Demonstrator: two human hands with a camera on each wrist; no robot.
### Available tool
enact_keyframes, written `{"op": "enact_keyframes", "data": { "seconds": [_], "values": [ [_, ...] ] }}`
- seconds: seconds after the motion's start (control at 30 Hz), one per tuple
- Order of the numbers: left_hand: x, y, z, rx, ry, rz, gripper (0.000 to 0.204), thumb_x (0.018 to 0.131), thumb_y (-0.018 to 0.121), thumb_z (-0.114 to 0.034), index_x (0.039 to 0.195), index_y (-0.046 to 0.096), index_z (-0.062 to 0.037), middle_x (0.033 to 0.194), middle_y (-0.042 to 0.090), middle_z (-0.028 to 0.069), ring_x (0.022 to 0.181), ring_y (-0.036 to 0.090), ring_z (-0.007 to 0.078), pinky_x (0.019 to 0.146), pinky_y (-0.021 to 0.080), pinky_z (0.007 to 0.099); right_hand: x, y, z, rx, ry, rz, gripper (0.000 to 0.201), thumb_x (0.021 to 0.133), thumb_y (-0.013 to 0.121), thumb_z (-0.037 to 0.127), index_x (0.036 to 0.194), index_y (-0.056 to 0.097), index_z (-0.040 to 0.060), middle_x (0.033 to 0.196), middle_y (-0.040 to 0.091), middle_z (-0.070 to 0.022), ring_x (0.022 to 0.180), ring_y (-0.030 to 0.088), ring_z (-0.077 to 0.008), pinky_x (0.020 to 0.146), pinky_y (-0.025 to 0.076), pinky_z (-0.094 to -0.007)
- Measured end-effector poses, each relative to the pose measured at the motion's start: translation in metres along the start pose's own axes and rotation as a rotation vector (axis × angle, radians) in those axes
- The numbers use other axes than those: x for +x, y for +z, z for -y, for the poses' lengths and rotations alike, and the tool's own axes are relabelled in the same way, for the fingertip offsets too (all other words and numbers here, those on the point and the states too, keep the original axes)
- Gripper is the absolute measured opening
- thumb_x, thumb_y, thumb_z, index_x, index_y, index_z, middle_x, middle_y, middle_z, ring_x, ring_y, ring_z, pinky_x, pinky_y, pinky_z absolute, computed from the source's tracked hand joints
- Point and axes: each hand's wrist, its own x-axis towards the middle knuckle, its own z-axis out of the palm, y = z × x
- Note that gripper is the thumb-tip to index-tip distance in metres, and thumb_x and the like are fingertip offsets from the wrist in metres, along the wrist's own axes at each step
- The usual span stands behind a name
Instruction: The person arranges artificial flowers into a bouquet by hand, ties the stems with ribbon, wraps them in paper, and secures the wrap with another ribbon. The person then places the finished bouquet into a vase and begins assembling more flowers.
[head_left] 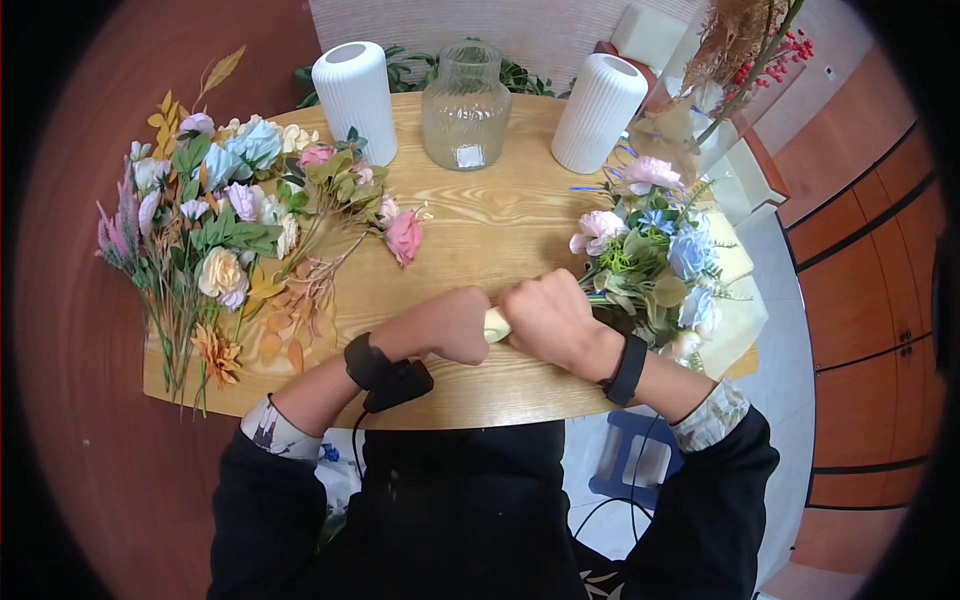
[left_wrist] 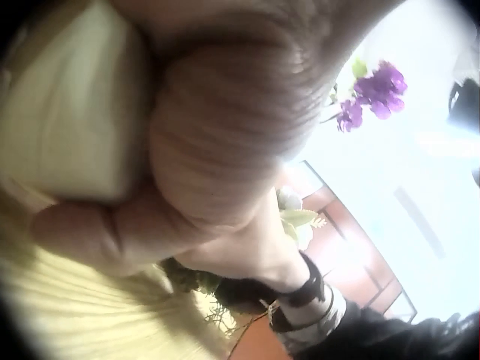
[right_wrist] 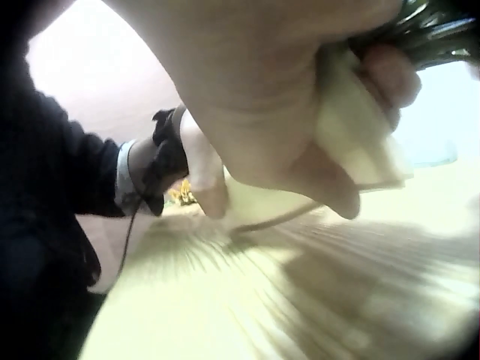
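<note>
Both hands are close together over the front of the table. The left hand [head_left: 458,325] grips a pale cream strip [head_left: 496,325], which looks like ribbon or wrapping paper. That strip runs across to the right hand [head_left: 550,318], whose fingers are curled around it. In the right wrist view, dark green stems [right_wrist: 427,37] come out beyond the right fingers, with the cream band [right_wrist: 349,127] against them. A bouquet [head_left: 655,250] of pink, blue and white flowers lies just beyond the right hand. In the left wrist view, the bunched cream material [left_wrist: 75,112] is between the left fingers.
Loose artificial flowers [head_left: 225,220] spread over the table's left side, with a pink rose [head_left: 404,238] nearer the middle. Two white ribbed vases [head_left: 357,100] and a glass vase [head_left: 467,110] stand along the back. Cream sheets [head_left: 735,320] lie at the right edge; a blue stool [head_left: 635,455] is below.
</note>
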Motion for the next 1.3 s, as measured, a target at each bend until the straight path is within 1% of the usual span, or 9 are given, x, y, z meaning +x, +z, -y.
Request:
{"op": "enact_keyframes", "data": {
  "seconds": [0.17, 0.37, 0.57, 0.6, 0.67, 0.77, 0.83, 1.17, 1.3],
  "values": [
    [0.008, 0.032, 0.008, 0.357, 0.31, -0.816, 0.017, 0.055, 0.06, -0.003, 0.072, 0.062, -0.0003, 0.066, 0.059, 0.0197, 0.064, 0.06, 0.0356, 0.057, 0.047, 0.0416, 0.002, -0.014, 0.0, 0.089, 0.122, 0.177, 0.013, 0.058, 0.063, 0.01, 0.068, 0.063, 0.0018, 0.07, 0.062, -0.0172, 0.068, 0.062, -0.0314, 0.062, 0.049, -0.0382],
    [-0.004, 0.021, 0.001, 0.295, 0.162, -0.431, 0.014, 0.053, 0.062, -0.006, 0.066, 0.061, 0.0007, 0.064, 0.059, 0.0204, 0.063, 0.06, 0.0356, 0.058, 0.048, 0.041, 0.001, -0.017, 0.0, 0.184, 0.14, 0.412, 0.014, 0.058, 0.064, 0.011, 0.069, 0.064, 0.0025, 0.071, 0.062, -0.0173, 0.069, 0.062, -0.0319, 0.062, 0.049, -0.0388],
    [0.005, 0.011, 0.003, 0.057, 0.035, -0.1, 0.018, 0.055, 0.061, -0.004, 0.071, 0.062, 0.0018, 0.064, 0.059, 0.0201, 0.061, 0.06, 0.0341, 0.058, 0.048, 0.0425, -0.005, 0.001, 0.003, 0.107, 0.034, 0.049, 0.007, 0.055, 0.061, 0.009, 0.059, 0.06, 0.0029, 0.062, 0.058, -0.0201, 0.059, 0.059, -0.0349, 0.054, 0.047, -0.0401],
    [0.005, 0.018, 0.005, 0.056, 0.036, -0.101, 0.018, 0.055, 0.061, -0.004, 0.071, 0.062, 0.0018, 0.064, 0.059, 0.0201, 0.061, 0.06, 0.0341, 0.058, 0.048, 0.0425, -0.005, 0.001, 0.003, 0.08, 0.051, 0.08, 0.008, 0.055, 0.061, 0.009, 0.059, 0.06, 0.0027, 0.062, 0.058, -0.0199, 0.059, 0.059, -0.0349, 0.054, 0.047, -0.04],
    [0.008, 0.038, 0.01, 0.161, 0.295, -0.597, 0.011, 0.057, 0.056, 0.001, 0.067, 0.058, 0.0026, 0.063, 0.058, 0.0214, 0.06, 0.058, 0.037, 0.055, 0.046, 0.0427, -0.005, -0.001, 0.001, 0.052, 0.063, 0.115, 0.008, 0.055, 0.061, 0.009, 0.059, 0.06, 0.0024, 0.061, 0.058, -0.0197, 0.06, 0.059, -0.035, 0.054, 0.047, -0.0399],
    [0.011, 0.042, 0.015, 0.351, 0.503, -0.908, 0.008, 0.059, 0.056, -0.001, 0.066, 0.057, 0.0008, 0.061, 0.056, 0.0209, 0.057, 0.056, 0.0363, 0.053, 0.044, 0.0432, -0.003, -0.016, -0.005, 0.126, 0.146, 0.274, 0.013, 0.059, 0.063, 0.012, 0.067, 0.064, 0.0017, 0.069, 0.061, -0.0181, 0.069, 0.062, -0.0329, 0.061, 0.049, -0.039],
    [0.007, 0.04, 0.019, 0.341, 0.419, -0.854, 0.006, 0.06, 0.056, -0.003, 0.065, 0.057, -0.0004, 0.061, 0.056, 0.02, 0.056, 0.056, 0.0357, 0.052, 0.043, 0.0431, -0.004, -0.031, -0.006, 0.185, 0.269, 0.46, 0.016, 0.06, 0.062, 0.013, 0.069, 0.064, 0.0004, 0.07, 0.062, -0.0186, 0.069, 0.061, -0.033, 0.062, 0.049, -0.0386],
    [-0.014, 0.019, 0.033, -0.042, 0.37, -0.287, 0.007, 0.06, 0.059, -0.005, 0.066, 0.058, -0.0019, 0.063, 0.057, 0.0173, 0.061, 0.057, 0.0349, 0.056, 0.045, 0.0407, -0.009, -0.03, 0.004, 0.196, 0.269, 0.477, 0.016, 0.059, 0.061, 0.009, 0.072, 0.065, -0.0002, 0.07, 0.062, -0.0196, 0.071, 0.063, -0.033, 0.065, 0.05, -0.0385],
    [-0.007, 0.038, 0.032, 0.179, 0.324, -0.731, 0.009, 0.062, 0.053, -0.001, 0.071, 0.056, 0.0002, 0.064, 0.056, 0.019, 0.061, 0.056, 0.0373, 0.056, 0.044, 0.0452, -0.004, -0.035, 0.003, 0.239, 0.326, 0.526, 0.017, 0.059, 0.06, 0.008, 0.073, 0.065, -0.001, 0.071, 0.062, -0.0207, 0.07, 0.062, -0.0335, 0.065, 0.05, -0.0384]
  ]
}}
